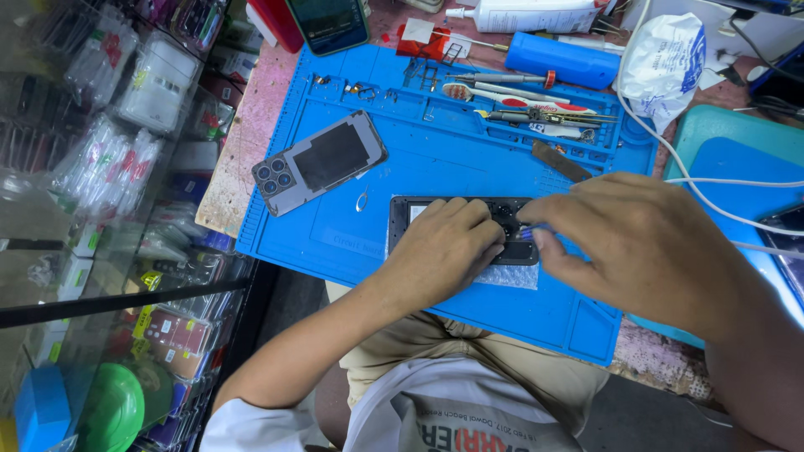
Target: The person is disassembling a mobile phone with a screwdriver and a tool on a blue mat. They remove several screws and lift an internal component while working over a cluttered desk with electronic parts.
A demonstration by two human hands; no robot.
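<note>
— Where was the opened phone (502,219)?

— Flat on the blue work mat (435,159), near its front edge, partly under both hands.

— And the grips?

— The left hand (444,251) pressed down on the phone, fingers curled over it. The right hand (636,243) pinched a thin tool (528,230) whose tip met the phone's inside.

— Anything around?

— A detached back cover (318,163) lay apart to the left; tweezers and screwdrivers (536,105) sat along the mat's far edge.
</note>
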